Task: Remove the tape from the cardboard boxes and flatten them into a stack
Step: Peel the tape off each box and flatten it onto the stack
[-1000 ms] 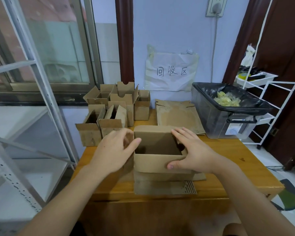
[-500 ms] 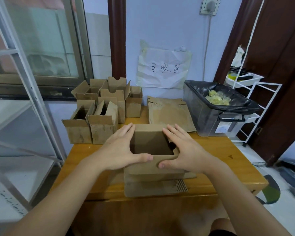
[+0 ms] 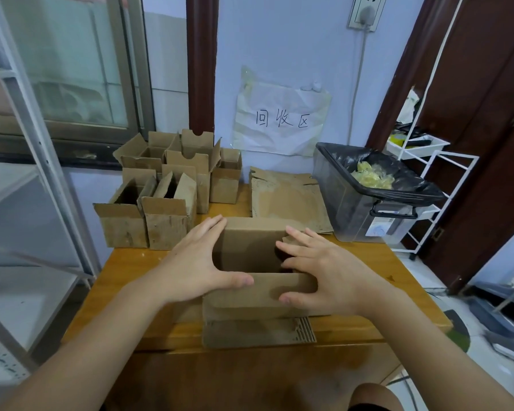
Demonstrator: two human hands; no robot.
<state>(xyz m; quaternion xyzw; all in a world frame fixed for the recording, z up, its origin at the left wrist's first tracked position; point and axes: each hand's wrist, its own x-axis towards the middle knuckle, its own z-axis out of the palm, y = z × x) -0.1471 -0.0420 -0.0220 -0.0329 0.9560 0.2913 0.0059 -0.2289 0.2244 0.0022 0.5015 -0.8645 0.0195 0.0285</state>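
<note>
One readable text: a crumpled paper sheet (image 3: 281, 118) taped to the wall, up beyond both hands and slightly to the side of the right hand (image 3: 324, 271), handwritten in three dark characters, 回收区. The plastic bin (image 3: 347, 209) further out past the right hand carries a white sticker (image 3: 380, 228) with bluish print on its near face, too small to read. Nothing legible on the cardboard.

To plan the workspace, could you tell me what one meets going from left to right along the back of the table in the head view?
Upright open boxes → flattened cardboard → bin lined with a black bag.
</note>
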